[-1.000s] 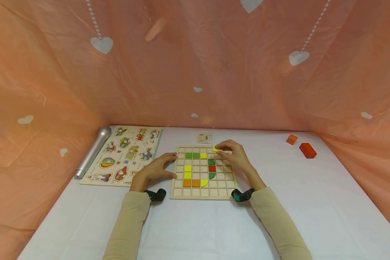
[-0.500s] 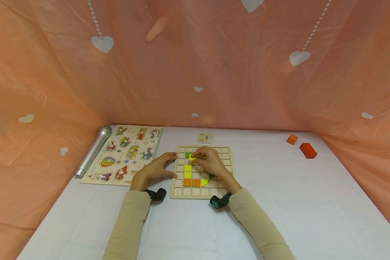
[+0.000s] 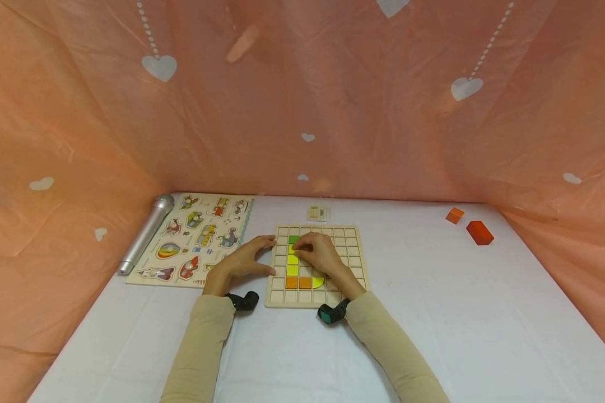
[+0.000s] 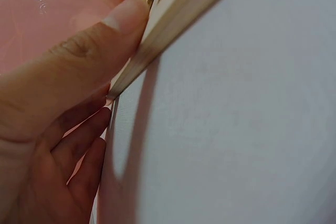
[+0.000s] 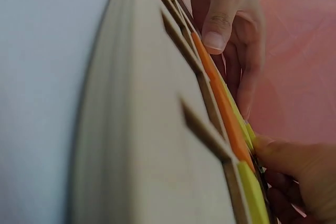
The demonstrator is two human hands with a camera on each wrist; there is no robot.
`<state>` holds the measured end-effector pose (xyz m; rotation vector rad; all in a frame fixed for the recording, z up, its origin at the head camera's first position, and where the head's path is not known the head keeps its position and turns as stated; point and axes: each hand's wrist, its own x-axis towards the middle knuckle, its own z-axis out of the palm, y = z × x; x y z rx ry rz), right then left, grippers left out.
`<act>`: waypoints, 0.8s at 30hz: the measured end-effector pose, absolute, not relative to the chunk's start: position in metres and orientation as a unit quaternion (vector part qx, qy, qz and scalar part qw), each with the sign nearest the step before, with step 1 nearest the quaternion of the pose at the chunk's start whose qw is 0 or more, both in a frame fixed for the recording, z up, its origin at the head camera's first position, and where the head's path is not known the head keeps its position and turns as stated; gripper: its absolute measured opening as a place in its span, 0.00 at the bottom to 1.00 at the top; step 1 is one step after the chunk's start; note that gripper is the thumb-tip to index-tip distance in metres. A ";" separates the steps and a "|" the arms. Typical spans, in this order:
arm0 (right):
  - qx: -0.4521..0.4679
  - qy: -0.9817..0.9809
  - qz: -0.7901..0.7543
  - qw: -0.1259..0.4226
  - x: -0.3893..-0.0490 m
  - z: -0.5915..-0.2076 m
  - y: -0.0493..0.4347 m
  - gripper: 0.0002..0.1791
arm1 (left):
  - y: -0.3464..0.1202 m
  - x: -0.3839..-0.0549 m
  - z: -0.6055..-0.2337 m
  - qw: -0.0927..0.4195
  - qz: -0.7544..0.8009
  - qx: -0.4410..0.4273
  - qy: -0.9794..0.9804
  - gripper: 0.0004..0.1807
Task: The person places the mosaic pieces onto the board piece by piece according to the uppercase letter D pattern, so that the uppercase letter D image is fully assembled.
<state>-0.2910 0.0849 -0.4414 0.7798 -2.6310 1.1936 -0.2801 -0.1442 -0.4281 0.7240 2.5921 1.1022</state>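
A wooden grid board [image 3: 350, 246] lies flat on the table. My right hand [image 3: 325, 256] pinches a yellow tile [image 3: 292, 250] at a cell below the green tile [image 3: 294, 239]. Two yellow square tiles [image 3: 292, 265] sit just under it in the same column. Two orange tiles [image 3: 298, 282] and a rounded yellow tile [image 3: 317, 282] line a lower row. Tiles on the right side of the grid are hidden by the right hand. My left hand [image 3: 239, 262] rests at the board's left edge, thumb and fingers spread; the left wrist view shows the thumb [image 4: 123, 19] touching the rim.
A small pattern card [image 3: 318, 213] lies behind the board. To the left are a picture puzzle board [image 3: 201, 224] and a silver microphone [image 3: 146, 235]. An orange block [image 3: 455, 215] and a red block [image 3: 480, 233] stand at the back right. A pink curtain [image 3: 302, 101] closes the back.
From the board's upper right, my right hand has moved left with the yellow tile, then down slightly to the cell under the green tile. The left hand has stayed in place.
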 end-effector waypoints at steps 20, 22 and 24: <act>0.288 -0.871 0.382 0.113 -0.295 -0.439 0.097 0.12 | -0.145 -0.281 -0.428 0.119 0.362 0.253 0.889 0.42; 0.283 -0.866 0.397 0.109 -0.296 -0.435 0.107 0.15 | -0.145 -0.281 -0.427 0.118 0.362 0.253 0.889 0.43; 0.276 -0.866 0.404 0.102 -0.297 -0.430 0.118 0.16 | -0.145 -0.281 -0.426 0.117 0.365 0.252 0.889 0.43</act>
